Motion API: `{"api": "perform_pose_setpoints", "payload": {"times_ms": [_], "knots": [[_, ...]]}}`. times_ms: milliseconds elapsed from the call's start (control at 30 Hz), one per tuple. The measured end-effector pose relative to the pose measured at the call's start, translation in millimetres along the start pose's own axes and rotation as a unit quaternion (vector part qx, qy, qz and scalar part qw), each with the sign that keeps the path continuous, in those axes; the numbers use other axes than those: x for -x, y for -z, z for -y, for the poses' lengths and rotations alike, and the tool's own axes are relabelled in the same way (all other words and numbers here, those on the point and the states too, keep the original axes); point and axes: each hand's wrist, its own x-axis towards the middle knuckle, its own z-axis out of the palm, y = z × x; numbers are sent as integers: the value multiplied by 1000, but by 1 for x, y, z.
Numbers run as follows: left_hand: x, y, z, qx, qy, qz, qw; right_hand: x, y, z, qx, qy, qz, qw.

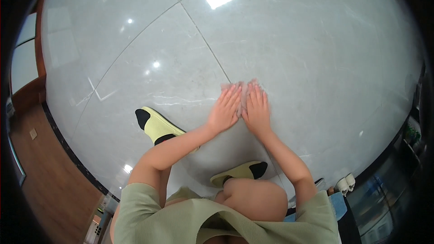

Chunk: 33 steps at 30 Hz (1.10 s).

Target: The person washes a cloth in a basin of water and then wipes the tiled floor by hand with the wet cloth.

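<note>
A crumpled pinkish cloth lies on the glossy grey tiled floor, close to a tile joint. My left hand rests flat on its left part, fingers stretched forward. Beside it, my right hand presses flat on the right part, fingers also straight. Both palms cover much of the cloth, and its edges show between and just beyond the fingers. Neither hand is wrapped round it.
My feet are in yellow-green slippers with black toes, one slipper left of my hands, the other slipper nearer my body. A wood-coloured wall stands at left. White shoes sit by a dark glass-fronted unit at right.
</note>
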Motion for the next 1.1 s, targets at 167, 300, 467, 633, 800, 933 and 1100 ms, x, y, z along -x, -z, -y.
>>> {"api": "perform_pose_setpoints", "payload": {"times_ms": [167, 300, 467, 633, 800, 933, 1100], "knots": [[-65, 31, 55, -24, 98, -128, 987, -80, 17, -4, -14, -14, -139, 990], [-95, 51, 127, -66, 182, -174, 966, -179, 22, 9, -23, 71, -182, 980], [-75, 58, 173, -50, 239, -198, 949, -239, 10, 29, 0, 183, -184, 966], [-25, 32, 120, -42, 268, -213, 938, -205, 3, 25, 14, 253, -115, 961], [19, -14, 21, 26, 250, -96, 963, -118, 18, 14, -3, 295, -13, 955], [41, -26, -56, -22, 203, 39, 978, -29, 23, -13, -7, 261, 62, 963], [70, -51, -83, -31, 115, 80, 990, 24, 14, -19, 5, 223, 122, 967]]}}
